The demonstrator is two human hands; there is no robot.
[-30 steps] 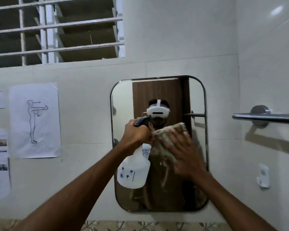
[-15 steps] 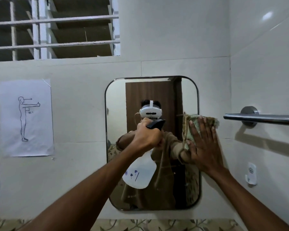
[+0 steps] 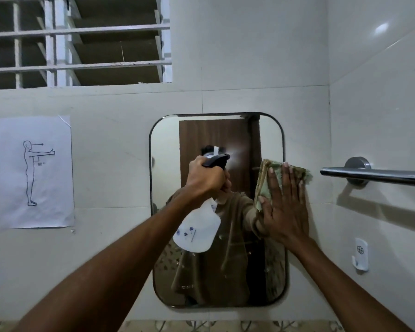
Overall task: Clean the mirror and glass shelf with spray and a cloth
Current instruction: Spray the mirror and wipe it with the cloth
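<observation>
The left hand [image 3: 207, 177] grips the spray bottle [image 3: 197, 230] (apparently misting), while the flat right hand [image 3: 285, 212] presses the cloth [image 3: 265, 185] against the mirror [image 3: 165, 144].

My left grip [image 3: 207, 179] with the white plastic spray bottle [image 3: 198, 230] blocks the middle of the rounded dark-framed wall mirror [image 3: 165, 144]; my right grip [image 3: 285, 209] and the greenish folded cloth [image 3: 264, 178] cover its right edge. The upper-left and lower glass lie free. The steel towel bar [image 3: 379, 174] juts out close to the right.
</observation>
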